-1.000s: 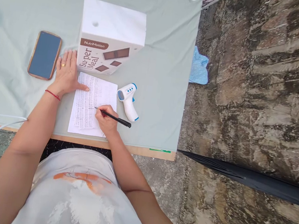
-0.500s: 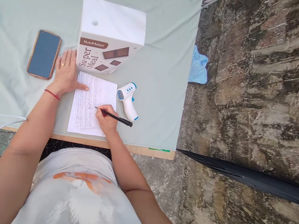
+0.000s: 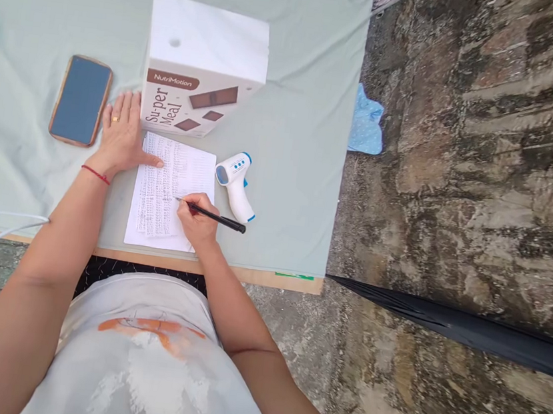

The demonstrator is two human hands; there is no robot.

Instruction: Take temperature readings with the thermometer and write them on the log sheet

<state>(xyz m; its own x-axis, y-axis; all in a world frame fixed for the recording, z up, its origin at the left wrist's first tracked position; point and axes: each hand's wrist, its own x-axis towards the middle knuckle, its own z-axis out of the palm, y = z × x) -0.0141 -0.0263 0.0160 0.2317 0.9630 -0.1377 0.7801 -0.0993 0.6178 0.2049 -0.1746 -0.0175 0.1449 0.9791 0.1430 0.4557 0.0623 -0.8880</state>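
Note:
My right hand [image 3: 198,222] is closed around a black pen [image 3: 222,219], its tip against a sheet of paper [image 3: 158,186] covered with dense handwriting. The written sheet lies on top of white paper near the table's front edge. Flat on the cloth, my left hand [image 3: 123,134] has its fingers stretched out, with the thumb resting on the paper's upper left part. Its fingertips are beside the lower left side of a white box [image 3: 209,41] marked NutriMotion. A white and blue infrared thermometer [image 3: 235,185] lies just right of the paper.
Left of my left hand lies a smartphone [image 3: 80,100] in a brown-edged case. A white cable [image 3: 3,212] runs by my left forearm. Pale green cloth [image 3: 296,169] covers the table. On the right are a stone wall [image 3: 488,159], a light blue cloth [image 3: 368,121] and a black strip [image 3: 443,323].
Both hands, the pen and the paper keep practically the same positions. Only a very slight shift of the whole view shows.

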